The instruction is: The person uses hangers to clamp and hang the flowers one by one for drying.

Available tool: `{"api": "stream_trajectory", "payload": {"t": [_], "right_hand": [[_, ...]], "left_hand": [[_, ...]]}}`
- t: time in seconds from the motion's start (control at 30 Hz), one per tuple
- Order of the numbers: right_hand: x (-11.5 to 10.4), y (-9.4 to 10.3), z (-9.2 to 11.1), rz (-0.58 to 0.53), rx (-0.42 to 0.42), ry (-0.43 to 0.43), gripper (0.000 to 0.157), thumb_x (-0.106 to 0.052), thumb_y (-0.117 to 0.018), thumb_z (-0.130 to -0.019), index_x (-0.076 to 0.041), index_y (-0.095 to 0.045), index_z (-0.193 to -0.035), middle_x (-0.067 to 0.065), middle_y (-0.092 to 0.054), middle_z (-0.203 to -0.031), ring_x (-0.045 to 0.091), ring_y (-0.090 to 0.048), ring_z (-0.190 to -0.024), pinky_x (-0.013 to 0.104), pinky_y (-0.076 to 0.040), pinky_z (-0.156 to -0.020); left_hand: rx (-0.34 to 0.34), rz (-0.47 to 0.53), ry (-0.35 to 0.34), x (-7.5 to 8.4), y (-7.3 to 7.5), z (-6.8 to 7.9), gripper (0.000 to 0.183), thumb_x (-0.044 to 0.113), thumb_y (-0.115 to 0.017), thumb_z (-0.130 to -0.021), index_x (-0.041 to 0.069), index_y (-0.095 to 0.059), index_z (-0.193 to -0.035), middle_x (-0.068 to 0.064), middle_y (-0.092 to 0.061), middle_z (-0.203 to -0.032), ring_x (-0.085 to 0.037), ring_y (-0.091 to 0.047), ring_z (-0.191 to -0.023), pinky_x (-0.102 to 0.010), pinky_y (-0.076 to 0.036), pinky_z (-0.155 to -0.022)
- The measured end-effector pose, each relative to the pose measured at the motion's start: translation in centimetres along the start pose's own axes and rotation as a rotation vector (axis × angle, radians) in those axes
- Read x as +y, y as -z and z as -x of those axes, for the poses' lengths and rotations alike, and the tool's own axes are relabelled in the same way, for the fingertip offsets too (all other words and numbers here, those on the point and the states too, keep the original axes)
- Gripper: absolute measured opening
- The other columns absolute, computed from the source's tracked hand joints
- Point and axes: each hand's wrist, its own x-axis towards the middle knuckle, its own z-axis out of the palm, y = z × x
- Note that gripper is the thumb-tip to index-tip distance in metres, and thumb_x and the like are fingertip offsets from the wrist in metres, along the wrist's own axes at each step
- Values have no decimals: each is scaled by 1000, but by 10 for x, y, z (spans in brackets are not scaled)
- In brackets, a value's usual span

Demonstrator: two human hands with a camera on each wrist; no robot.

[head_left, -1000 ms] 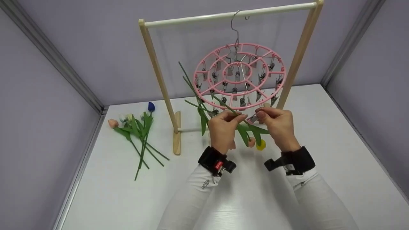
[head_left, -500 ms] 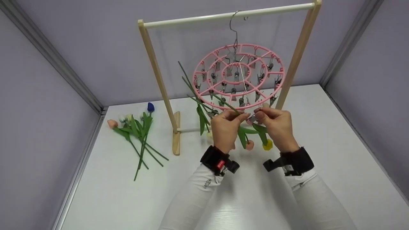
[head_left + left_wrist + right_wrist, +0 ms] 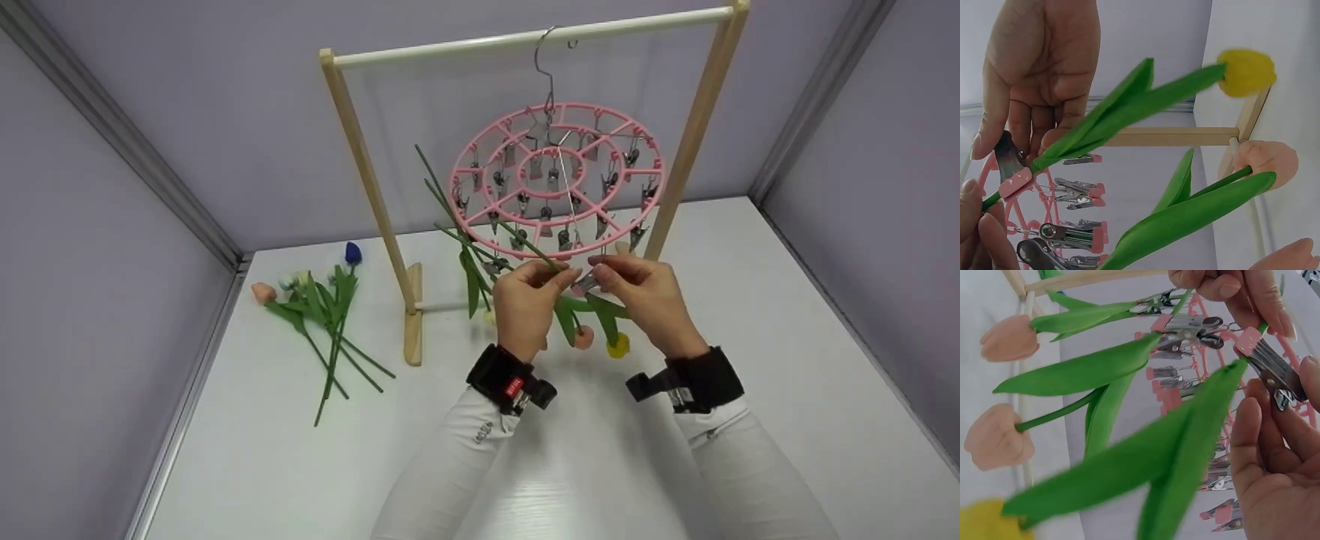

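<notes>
My left hand (image 3: 525,304) pinches the green stem of a yellow artificial tulip (image 3: 1247,74), which hangs with its bloom downward. My right hand (image 3: 654,301) holds a metal clip (image 3: 1275,367) by its handles, between thumb and fingers. In both wrist views the clip's pink tip (image 3: 1016,183) lies across the stem just above the leaves. This clip hangs near the front rim of a pink round hanger (image 3: 556,253). Beside it, a peach tulip (image 3: 999,437) hangs bloom down from another clip (image 3: 1188,323). A second peach tulip (image 3: 1010,338) hangs farther along.
The hanger hooks onto the white bar (image 3: 465,46) of a wooden-legged stand (image 3: 367,165). Several other clips dangle from its rings. Left of the stand, a loose bunch of tulips (image 3: 322,300) lies on the white table (image 3: 270,465). A pale tulip (image 3: 490,319) hangs left of my left hand.
The yellow bloom swings right, then slightly back left. My right hand's fingers shift a little to the left and loosen at the clip. My left hand stays almost still on the stem.
</notes>
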Motion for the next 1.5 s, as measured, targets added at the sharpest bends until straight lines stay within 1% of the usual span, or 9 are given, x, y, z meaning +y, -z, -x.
{"api": "stream_trajectory", "payload": {"t": [0.1, 0.27, 0.5, 0.73, 0.9, 1.03, 1.27, 1.43, 1.5], "right_hand": [[5, 3, 1, 35, -12, -20, 38, -28, -69, -95, -1, -69, -122, 13, -68, -112, 26, -65, -99, 26, -54, -84], [12, 6, 6, 70, 29, -77, 44, -35, -68, -95, -3, -69, -124, 11, -69, -114, 22, -65, -100, 24, -53, -85], [17, 12, 19, 91, 113, -103, 43, -36, -67, -95, 0, -70, -120, 13, -72, -107, 21, -66, -95, 23, -53, -83], [15, 10, 42, 81, 173, -116, 40, -33, -66, -96, 1, -71, -116, 14, -71, -102, 17, -66, -91, 23, -54, -80], [20, 7, 55, 82, 194, -119, 35, -29, -67, -96, 0, -72, -114, 15, -71, -101, 17, -66, -88, 26, -54, -78], [26, 5, 64, 107, 207, -137, 34, -30, -68, -96, -1, -73, -113, 14, -72, -100, 17, -66, -85, 26, -54, -75], [32, 4, 75, 114, 212, -146, 37, -32, -68, -96, 1, -73, -111, 13, -72, -96, 23, -66, -84, 25, -54, -72], [32, 6, 78, 123, 216, -136, 35, -35, -68, -95, -3, -74, -110, 12, -72, -96, 28, -66, -86, 25, -54, -72], [31, 7, 79, 128, 215, -136, 36, -35, -67, -95, -4, -74, -111, 13, -72, -97, 29, -65, -86, 25, -54, -72]], "left_hand": [[7, -13, 14, -4, 1, 0, 13, 28, -82, -83, 17, -80, -89, 7, -72, -79, -12, -67, -72, -24, -49, -57], [18, -30, 45, -10, 4, 0, 10, 22, -82, -83, 15, -81, -90, 8, -72, -80, -14, -67, -70, -23, -46, -55], [21, -60, 41, -13, 9, -4, 14, 27, -80, -85, 13, -80, -88, 6, -68, -68, -21, -57, -54, -24, -39, -46], [35, -39, 37, -16, 19, -5, 20, 30, -80, -85, 11, -79, -90, -4, -73, -76, -37, -63, -57, -24, -45, -47], [56, -37, 9, -18, 24, -7, 20, 31, -79, -86, 12, -79, -91, 3, -70, -72, -31, -60, -53, -25, -44, -48], [58, -32, 19, -19, 26, -7, 18, 31, -78, -87, 13, -79, -91, 3, -69, -71, -31, -58, -52, -25, -41, -44], [69, -50, 61, -16, 30, -6, 20, 36, -77, -87, 15, -79, -90, -7, -62, -61, -20, -53, -45, -25, -29, -33], [78, -53, 61, -18, 32, -6, 21, 35, -78, -87, 14, -79, -88, -17, -65, -67, -26, -59, -51, -24, -30, -35], [82, -57, 50, -18, 33, -6, 20, 33, -78, -87, 13, -79, -88, -17, -67, -68, -28, -59, -52, -23, -30, -36]]}}
